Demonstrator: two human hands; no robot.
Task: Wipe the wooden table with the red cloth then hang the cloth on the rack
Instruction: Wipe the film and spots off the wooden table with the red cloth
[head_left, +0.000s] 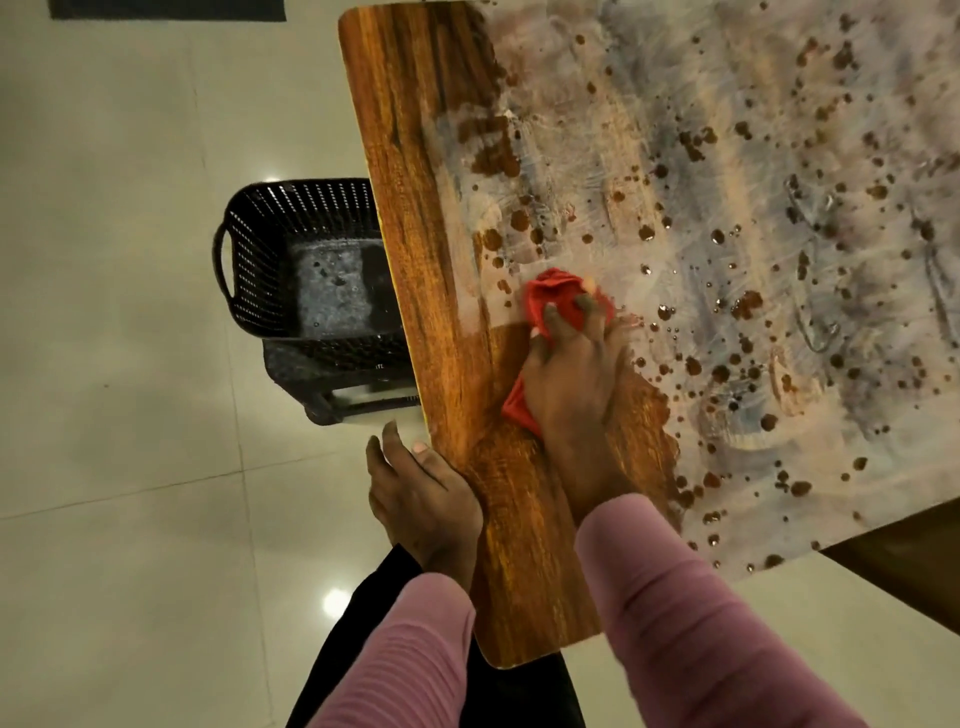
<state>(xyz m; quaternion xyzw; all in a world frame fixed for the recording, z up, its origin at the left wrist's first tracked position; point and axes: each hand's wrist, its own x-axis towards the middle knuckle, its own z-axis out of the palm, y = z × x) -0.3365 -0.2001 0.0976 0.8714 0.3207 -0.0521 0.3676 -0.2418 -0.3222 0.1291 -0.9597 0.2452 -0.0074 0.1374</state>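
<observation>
The wooden table (431, 171) fills the right of the view. Its left strip shows clean grain; the rest carries a whitish smear with many brown spots. My right hand (571, 379) presses the bunched red cloth (558, 299) flat on the top, at the border between clean wood and smear. Red folds show beyond the fingertips and by the wrist. My left hand (421, 499) rests against the table's left edge, fingers apart, holding nothing. No rack is in view.
A black perforated plastic basket (260, 249) with a wet, speckled bottom sits on a dark stool (332, 384) left of the table, partly under its edge. Glossy pale floor tiles (119, 338) surround it. A dark mat (166, 9) lies top left.
</observation>
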